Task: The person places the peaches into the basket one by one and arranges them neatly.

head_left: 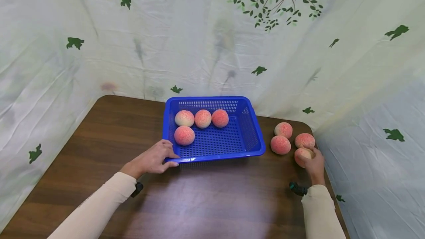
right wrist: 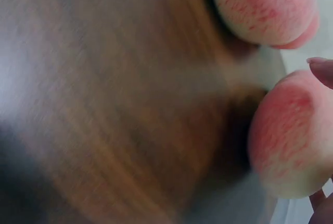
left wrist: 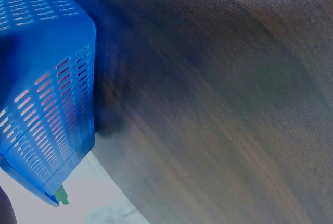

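A blue perforated plastic basket [head_left: 216, 154] stands near the table's back edge, with several pink-and-cream peaches [head_left: 203, 118] inside along its back and left side. My left hand [head_left: 156, 158] holds the basket's rim at the front left corner. In the left wrist view the basket's slotted wall [left wrist: 52, 109] fills the left side. At the table's right edge my right hand [head_left: 315, 163] grips a peach [head_left: 301, 157], thumb and fingers on opposite sides. That peach [right wrist: 291, 140] is large in the right wrist view, where only bits of the fingers show.
Close to the gripped peach lie three more: one behind it [head_left: 304, 141] and two to its left, a nearer peach [head_left: 280, 145] and a farther peach [head_left: 283, 130]. A leaf-patterned cloth [head_left: 199, 47] hangs behind and beside the brown wooden table [head_left: 216, 198].
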`<state>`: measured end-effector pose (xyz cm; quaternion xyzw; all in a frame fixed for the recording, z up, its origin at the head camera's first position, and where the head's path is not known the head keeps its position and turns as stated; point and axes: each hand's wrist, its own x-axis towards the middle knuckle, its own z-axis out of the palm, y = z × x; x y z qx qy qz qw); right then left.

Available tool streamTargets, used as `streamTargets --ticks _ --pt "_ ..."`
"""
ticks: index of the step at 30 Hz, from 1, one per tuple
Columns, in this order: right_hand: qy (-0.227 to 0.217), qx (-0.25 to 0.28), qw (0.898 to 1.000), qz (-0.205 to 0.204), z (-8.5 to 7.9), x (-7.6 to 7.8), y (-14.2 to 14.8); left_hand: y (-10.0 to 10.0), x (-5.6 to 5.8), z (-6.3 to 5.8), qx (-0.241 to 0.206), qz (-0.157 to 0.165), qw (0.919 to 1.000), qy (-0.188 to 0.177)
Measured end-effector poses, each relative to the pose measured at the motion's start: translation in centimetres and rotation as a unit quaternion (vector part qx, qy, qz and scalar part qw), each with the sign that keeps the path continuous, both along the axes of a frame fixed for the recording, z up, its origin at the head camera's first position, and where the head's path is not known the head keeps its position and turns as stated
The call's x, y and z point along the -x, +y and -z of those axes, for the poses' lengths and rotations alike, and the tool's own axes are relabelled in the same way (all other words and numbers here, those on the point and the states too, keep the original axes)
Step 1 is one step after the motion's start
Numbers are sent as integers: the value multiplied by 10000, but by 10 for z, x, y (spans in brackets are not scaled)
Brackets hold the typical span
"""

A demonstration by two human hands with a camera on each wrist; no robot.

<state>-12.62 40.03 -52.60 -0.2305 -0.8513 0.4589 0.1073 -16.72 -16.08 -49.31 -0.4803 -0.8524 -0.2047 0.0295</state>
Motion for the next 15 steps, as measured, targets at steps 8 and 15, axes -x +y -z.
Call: streamTargets --ticks 8,15 --pt "-13 34 10000 -36 11 -8 7 0 0 0 -50 58 9999 106" --pt "51 -130 9997 -203 21 -9 12 0 1 0 -16 83 9999 123"
